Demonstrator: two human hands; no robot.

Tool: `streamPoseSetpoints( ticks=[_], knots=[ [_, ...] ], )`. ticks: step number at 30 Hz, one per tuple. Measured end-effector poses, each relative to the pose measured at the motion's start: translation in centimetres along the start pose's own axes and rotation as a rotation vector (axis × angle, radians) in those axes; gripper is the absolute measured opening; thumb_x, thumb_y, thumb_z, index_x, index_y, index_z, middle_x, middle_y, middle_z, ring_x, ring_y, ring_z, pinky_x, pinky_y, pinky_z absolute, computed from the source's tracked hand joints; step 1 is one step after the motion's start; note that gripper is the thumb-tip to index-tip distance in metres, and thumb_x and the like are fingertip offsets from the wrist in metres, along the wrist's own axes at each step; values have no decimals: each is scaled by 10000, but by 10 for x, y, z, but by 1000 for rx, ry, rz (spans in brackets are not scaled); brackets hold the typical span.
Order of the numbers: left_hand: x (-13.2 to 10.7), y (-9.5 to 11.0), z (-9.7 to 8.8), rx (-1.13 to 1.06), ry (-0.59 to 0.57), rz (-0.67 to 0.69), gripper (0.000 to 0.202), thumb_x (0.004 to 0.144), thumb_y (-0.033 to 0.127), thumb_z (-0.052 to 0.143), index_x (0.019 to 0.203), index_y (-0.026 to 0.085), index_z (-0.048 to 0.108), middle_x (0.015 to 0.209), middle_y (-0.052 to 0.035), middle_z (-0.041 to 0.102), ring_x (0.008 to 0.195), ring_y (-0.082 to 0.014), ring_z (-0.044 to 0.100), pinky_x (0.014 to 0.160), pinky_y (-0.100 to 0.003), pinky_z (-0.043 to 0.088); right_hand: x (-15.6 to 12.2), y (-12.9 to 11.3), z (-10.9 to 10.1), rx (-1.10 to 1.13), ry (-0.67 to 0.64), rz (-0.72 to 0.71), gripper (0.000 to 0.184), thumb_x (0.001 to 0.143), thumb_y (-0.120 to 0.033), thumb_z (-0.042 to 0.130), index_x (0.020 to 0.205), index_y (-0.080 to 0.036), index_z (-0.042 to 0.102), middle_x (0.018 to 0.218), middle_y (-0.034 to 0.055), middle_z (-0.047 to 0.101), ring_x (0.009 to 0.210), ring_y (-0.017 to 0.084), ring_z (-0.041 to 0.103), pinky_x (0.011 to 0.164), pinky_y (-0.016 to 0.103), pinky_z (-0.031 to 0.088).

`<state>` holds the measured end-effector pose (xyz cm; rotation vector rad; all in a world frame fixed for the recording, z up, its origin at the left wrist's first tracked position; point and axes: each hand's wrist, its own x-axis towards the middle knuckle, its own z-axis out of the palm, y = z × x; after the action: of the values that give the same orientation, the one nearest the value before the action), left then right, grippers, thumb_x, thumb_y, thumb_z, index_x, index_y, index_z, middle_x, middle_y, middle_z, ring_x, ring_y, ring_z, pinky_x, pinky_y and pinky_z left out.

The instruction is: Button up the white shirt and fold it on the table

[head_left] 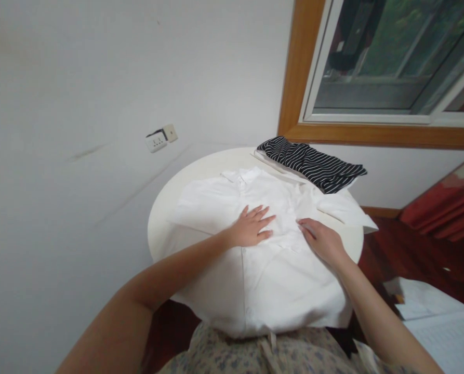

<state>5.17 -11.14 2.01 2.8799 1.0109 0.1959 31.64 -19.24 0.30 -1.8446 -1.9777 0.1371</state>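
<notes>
A white button-up shirt (224, 280) lies spread front up over a round white table (159, 215), its collar toward the wall and its hem hanging over the near edge. My left hand (251, 227) rests flat on the shirt's chest, fingers spread. At the shirt's right side, my right hand (321, 239) pinches a bit of the fabric between thumb and fingers. One sleeve reaches out to the right past the table edge.
A folded black-and-white striped garment (309, 163) lies at the table's back right, by the window frame (372, 134). Wall sockets (156, 141) are on the left. Papers (442, 317) lie at lower right, and a red curtain (446, 202) hangs beyond.
</notes>
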Motion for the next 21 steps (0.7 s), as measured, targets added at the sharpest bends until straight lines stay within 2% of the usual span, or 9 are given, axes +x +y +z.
streamPoseSetpoints(
  ticks=[3, 6, 8, 10, 13, 17, 19, 21],
  knots=[
    [3, 15, 3, -16, -2, 28, 663, 928, 668, 314, 1517, 365, 310, 1610, -93, 244, 1483, -333, 202, 1168, -599, 170, 0, -1, -1, 7, 2, -3, 307, 967, -334, 418, 1165, -276, 645, 1202, 21, 696, 1040, 235, 671, 834, 350, 531],
    [7, 23, 7, -9, 38, 93, 613, 952, 623, 299, 1503, 360, 349, 1616, -85, 228, 1493, -332, 162, 1180, -582, 146, 0, -3, -2, 7, 6, 6, 300, 961, -326, 427, 1155, -276, 651, 1196, 23, 699, 1042, 239, 672, 825, 348, 533],
    [9, 21, 9, -16, 20, 116, 612, 958, 618, 287, 1509, 356, 331, 1612, -70, 250, 1495, -297, 173, 1191, -548, 152, 0, -3, -2, 7, 4, 8, 300, 964, -327, 421, 1150, -276, 651, 1201, 22, 697, 1050, 240, 670, 841, 353, 530],
    [9, 8, 9, -31, 3, 118, 617, 968, 609, 257, 1524, 345, 296, 1603, -49, 283, 1492, -243, 201, 1203, -479, 170, 0, -2, -2, 18, -1, -4, 304, 968, -327, 412, 1149, -269, 650, 1204, 25, 695, 1059, 240, 665, 870, 360, 526],
    [-1, -35, 5, 3, 32, 11, 595, 992, 562, 211, 1518, 310, 327, 1590, -40, 313, 1481, -207, 236, 1209, -413, 174, -1, 1, -1, 38, -2, -25, 306, 967, -310, 410, 1145, -256, 652, 1206, 33, 691, 1063, 236, 661, 898, 364, 521],
    [-38, -126, -5, 137, 33, -239, 577, 1003, 510, 207, 1505, 272, 364, 1596, -52, 299, 1471, -243, 262, 1194, -454, 200, -2, 1, -1, 34, 7, -14, 310, 964, -295, 412, 1147, -252, 658, 1178, 45, 700, 1049, 234, 667, 898, 364, 523],
    [-58, -173, -10, 214, 41, -383, 581, 1004, 486, 206, 1504, 237, 367, 1588, -70, 315, 1464, -232, 281, 1190, -429, 210, -2, 1, 0, 28, 14, -8, 306, 965, -299, 418, 1146, -261, 662, 1159, 40, 707, 1047, 231, 669, 890, 356, 525],
    [-75, -211, -15, 263, 31, -485, 592, 1002, 472, 210, 1502, 200, 370, 1585, -79, 319, 1471, -211, 261, 1195, -389, 198, -2, 2, 1, 23, 25, -5, 299, 965, -305, 429, 1147, -273, 664, 1148, 32, 711, 1043, 228, 672, 875, 345, 530]
  ],
)
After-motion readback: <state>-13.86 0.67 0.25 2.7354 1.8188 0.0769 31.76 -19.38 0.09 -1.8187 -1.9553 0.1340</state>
